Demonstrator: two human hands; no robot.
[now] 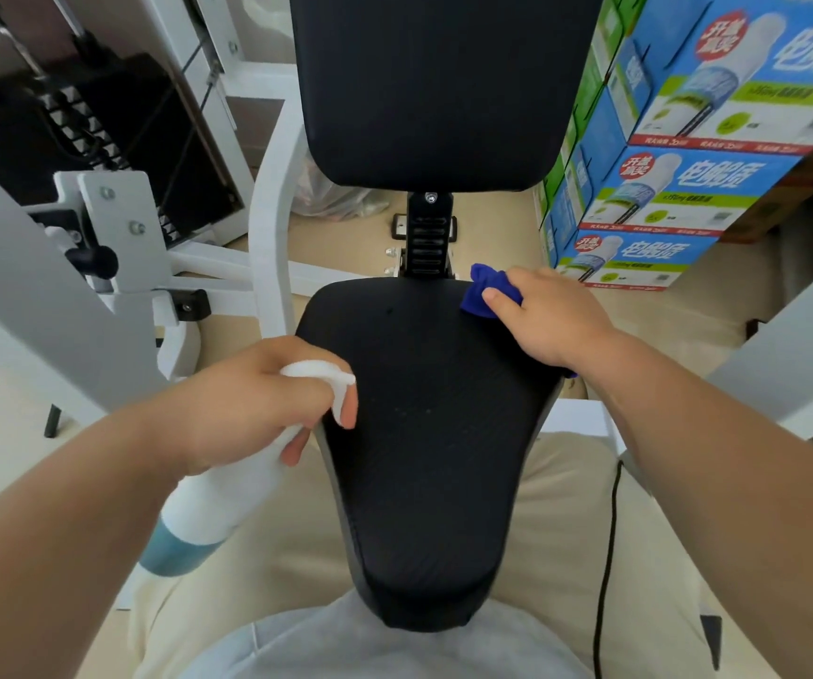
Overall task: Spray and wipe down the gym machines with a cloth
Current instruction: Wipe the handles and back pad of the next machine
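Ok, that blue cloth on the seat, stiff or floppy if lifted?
Probably floppy: the blue cloth is bunched in soft folds under the right hand. Likely light, being thin crumpled fabric. It should drag, not roll, on the seat.

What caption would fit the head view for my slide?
Right hand presses a blue cloth on the black seat while left hand holds a white spray bottle.

My hands: two, left hand (257,404) and right hand (551,316). Spray bottle (218,507): one. Blue cloth (485,291): one. Black pads on machine, I count two: seat pad (424,458), back pad (443,90). Printed cartons (664,193) stacked at my right: three fronts showing. Weight stack (86,125): one. Black knob (96,262): one. Bolts (108,192) on white plate (120,257): two. Black cord (607,556) by my right leg: one.
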